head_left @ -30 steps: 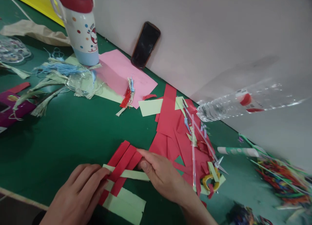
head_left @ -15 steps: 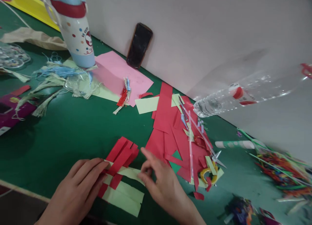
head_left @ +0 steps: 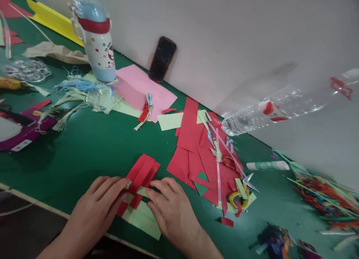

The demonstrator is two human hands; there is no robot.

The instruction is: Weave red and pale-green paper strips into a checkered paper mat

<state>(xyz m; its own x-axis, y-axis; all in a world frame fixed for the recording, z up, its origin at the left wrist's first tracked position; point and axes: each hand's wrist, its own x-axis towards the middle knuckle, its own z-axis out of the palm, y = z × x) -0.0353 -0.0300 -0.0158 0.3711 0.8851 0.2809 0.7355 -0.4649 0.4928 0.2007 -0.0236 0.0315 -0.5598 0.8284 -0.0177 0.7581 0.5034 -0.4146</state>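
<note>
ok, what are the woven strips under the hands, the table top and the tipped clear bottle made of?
Woven strips: matte coloured paper, red and pale green; they lie thin and flat with cut edges. The left hand and right hand press on them. Table top: green and dull, probably felt or a mat; cannot tell for sure. Clear bottle: see-through, glossy, ribbed, most likely thin plastic.
</note>
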